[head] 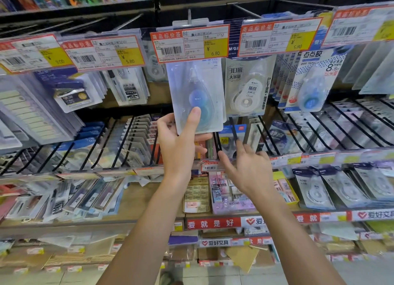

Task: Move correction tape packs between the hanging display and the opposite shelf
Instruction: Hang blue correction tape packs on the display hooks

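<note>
Head view. Your left hand (178, 144) grips the lower edge of a correction tape pack (195, 94): thumb pressed flat on the front, fingers curled behind the bottom corner. The pack hangs on the centre hook of the hanging display (189, 16), directly under the price tag (189, 42) marked 6.80.

Pack: clear blister over a pale card, teardrop-shaped dispenser inside, translucent shell with a blue-violet wheel near the middle. Long axis runs near vertical, tilted a little, the bottom swinging toward your left. The dispenser's narrow tip points up toward the hook; its rounded end sits low, partly under your thumb.

Just beside it on the right hangs a white tape pack (245, 88) printed 30米, touching or nearly touching the held pack's edge; I can't tell which.

Your right hand (245, 163) holds nothing. Fingers spread and lightly bent, index and middle reaching toward the black wire dividers (217, 144) of the shelf rack below the held pack. Whether the fingertips touch a wire isn't clear.
</note>
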The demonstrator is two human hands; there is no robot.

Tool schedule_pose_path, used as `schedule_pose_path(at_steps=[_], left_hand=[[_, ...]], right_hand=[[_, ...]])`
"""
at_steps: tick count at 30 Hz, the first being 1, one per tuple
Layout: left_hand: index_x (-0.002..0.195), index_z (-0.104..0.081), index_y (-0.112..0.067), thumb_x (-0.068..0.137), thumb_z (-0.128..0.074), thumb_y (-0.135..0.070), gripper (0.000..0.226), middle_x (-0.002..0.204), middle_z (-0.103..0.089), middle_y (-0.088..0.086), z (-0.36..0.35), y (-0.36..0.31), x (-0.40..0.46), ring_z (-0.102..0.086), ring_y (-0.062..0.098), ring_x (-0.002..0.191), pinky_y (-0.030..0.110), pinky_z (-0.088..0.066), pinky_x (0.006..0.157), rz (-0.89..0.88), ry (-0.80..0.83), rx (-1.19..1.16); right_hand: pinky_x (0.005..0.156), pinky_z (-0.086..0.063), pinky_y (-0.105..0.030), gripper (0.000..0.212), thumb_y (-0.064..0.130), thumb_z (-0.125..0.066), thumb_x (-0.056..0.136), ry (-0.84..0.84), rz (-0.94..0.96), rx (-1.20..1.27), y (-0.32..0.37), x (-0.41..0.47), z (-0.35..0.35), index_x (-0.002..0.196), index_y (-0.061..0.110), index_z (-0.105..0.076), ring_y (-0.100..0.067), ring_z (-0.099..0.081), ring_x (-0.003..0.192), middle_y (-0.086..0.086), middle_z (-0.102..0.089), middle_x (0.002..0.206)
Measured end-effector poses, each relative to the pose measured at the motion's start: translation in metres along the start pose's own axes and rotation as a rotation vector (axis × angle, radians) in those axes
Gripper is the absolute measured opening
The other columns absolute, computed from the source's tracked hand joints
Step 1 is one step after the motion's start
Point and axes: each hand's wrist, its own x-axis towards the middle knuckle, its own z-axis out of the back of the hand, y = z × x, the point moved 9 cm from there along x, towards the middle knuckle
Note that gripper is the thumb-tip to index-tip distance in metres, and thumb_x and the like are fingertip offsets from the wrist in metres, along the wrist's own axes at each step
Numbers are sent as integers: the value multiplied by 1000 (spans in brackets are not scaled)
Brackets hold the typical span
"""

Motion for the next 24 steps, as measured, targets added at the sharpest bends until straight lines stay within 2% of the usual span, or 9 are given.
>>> schedule_pose_path(at_steps=[4, 8, 12, 16, 20, 24], left_hand=[[116, -46, -21, 93, -70, -34, 36, 110, -72, 5, -2, 2, 2, -73, 23, 64, 29, -53, 44, 3, 24, 13], [120, -45, -19, 94, -69, -35, 39, 110, -71, 3, -1, 0, 2, -73, 24, 65, 29, -55, 45, -30, 37, 67], [120, -43, -22, 94, -69, -34, 38, 111, -70, 1, 2, 1, -2, -73, 25, 66, 31, -56, 48, -41, 54, 139], [117, -44, -26, 93, -70, -36, 36, 109, -71, 3, 12, 3, -3, -75, 25, 71, 30, -57, 50, -30, 54, 200], [122, -44, -22, 93, -70, -34, 42, 102, -69, 7, 20, 3, -3, -75, 25, 73, 30, -58, 51, -5, 63, 214], [128, -42, -22, 92, -71, -35, 48, 104, -69, 9, 22, 1, 0, -75, 23, 73, 32, -59, 56, 14, 79, 236]], right_hand=[[83, -45, -42, 85, 65, -15, 94, 8, 6, 1, 1, -1, 1, 133, 1, -56, -34, -69, 89, -14, -72, 109], [86, -44, -42, 81, 63, -21, 96, 26, -4, 2, 0, -1, 1, 137, 2, -53, -33, -69, 94, -14, -71, 114], [84, -44, -41, 85, 65, -16, 95, 27, 7, -8, 0, -1, 1, 137, 2, -53, -33, -69, 93, -14, -71, 114], [88, -42, -42, 73, 62, -29, 101, 47, 3, 4, -1, 0, 1, 139, 3, -50, -33, -66, 100, -13, -68, 120], [84, -44, -42, 81, 66, -20, 97, 20, 10, -1, 1, 0, 2, 135, 2, -54, -34, -68, 93, -14, -70, 113], [86, -42, -41, 70, 62, -30, 100, 65, 1, 9, 0, -1, 4, 132, 4, -53, -34, -66, 97, -11, -68, 116]])
